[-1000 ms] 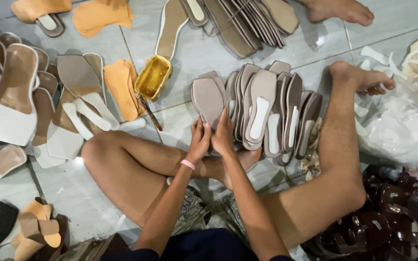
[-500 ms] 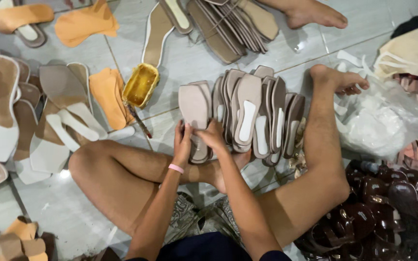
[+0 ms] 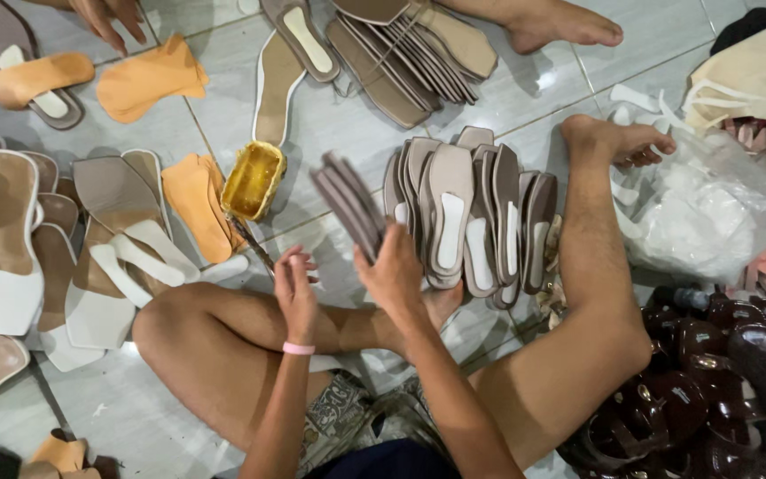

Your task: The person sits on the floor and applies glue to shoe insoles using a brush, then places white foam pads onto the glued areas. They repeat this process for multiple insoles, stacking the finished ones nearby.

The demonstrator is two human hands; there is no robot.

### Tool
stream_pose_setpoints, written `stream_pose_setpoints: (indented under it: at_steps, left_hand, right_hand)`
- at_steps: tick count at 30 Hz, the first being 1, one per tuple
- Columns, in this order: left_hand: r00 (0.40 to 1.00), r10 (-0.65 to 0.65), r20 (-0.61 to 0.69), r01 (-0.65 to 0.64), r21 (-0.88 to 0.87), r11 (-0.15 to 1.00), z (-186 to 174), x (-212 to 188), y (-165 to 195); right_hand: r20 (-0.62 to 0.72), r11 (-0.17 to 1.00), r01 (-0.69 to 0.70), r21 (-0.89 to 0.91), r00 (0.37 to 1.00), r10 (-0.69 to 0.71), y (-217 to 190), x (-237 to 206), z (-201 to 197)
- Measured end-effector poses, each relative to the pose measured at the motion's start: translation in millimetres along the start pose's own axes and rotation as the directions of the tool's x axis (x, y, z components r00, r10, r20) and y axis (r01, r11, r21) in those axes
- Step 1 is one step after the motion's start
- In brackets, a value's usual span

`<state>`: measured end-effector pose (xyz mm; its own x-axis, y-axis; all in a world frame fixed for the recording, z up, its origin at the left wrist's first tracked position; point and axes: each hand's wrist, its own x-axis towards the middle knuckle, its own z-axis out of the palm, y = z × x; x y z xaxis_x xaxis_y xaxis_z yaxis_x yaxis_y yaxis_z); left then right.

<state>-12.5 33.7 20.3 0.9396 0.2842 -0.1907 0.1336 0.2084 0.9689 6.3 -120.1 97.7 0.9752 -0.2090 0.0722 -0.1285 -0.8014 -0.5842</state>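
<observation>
I sit cross-legged on a tiled floor. My right hand (image 3: 394, 275) grips two or three grey-beige shoe soles (image 3: 347, 204), lifted and tilted to the left above the floor. My left hand (image 3: 295, 288), with a pink band at the wrist, hovers just left of them with its fingers apart and nothing in it. Right of my hands, a row of similar soles (image 3: 472, 213) stands on edge, leaning against my right shin.
A yellow glue tin (image 3: 254, 180) with a brush sits on the floor ahead. White sandals (image 3: 2, 266) and orange insoles (image 3: 192, 200) lie left. More soles (image 3: 401, 53) and another person's foot (image 3: 551, 25) are beyond. A plastic bag (image 3: 711, 213) and dark brown sandals (image 3: 720, 372) lie right.
My right hand has pulled a few soles off the standing row and lifted them leftward. My left hand has let go and opened. The camera view has shifted.
</observation>
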Motion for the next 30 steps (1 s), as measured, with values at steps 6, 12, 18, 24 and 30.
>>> stream_pose_setpoints:
  at_steps: [6,12,18,24,30]
  left_hand:
    - [0.962,0.273,0.023,-0.272,0.190,0.943,2.3,13.2,44.9]
    - [0.704,0.620,0.346,-0.704,0.462,0.540,16.7,27.2,144.1]
    - [0.448,0.388,0.805,-0.894,0.412,0.176,62.2,22.8,193.6]
    - [0.454,0.174,0.874,-0.884,0.416,0.214,84.1,-13.3,185.6]
    - [0.454,0.472,0.756,-0.891,0.367,0.269,62.3,3.8,200.7]
  right_hand:
    - [0.065,0.985,0.116,-0.127,0.992,-0.109,13.7,-5.1,39.9]
    - [-0.101,0.968,0.199,0.151,0.977,-0.185,30.1,-20.5,47.7]
    - [-0.078,0.965,0.174,0.198,0.984,-0.161,38.7,-30.8,64.5]
    - [-0.045,0.965,0.157,0.211,0.988,-0.151,43.4,-43.4,65.9]
    - [-0.086,0.967,0.179,0.179,0.982,-0.166,32.8,-35.1,34.2]
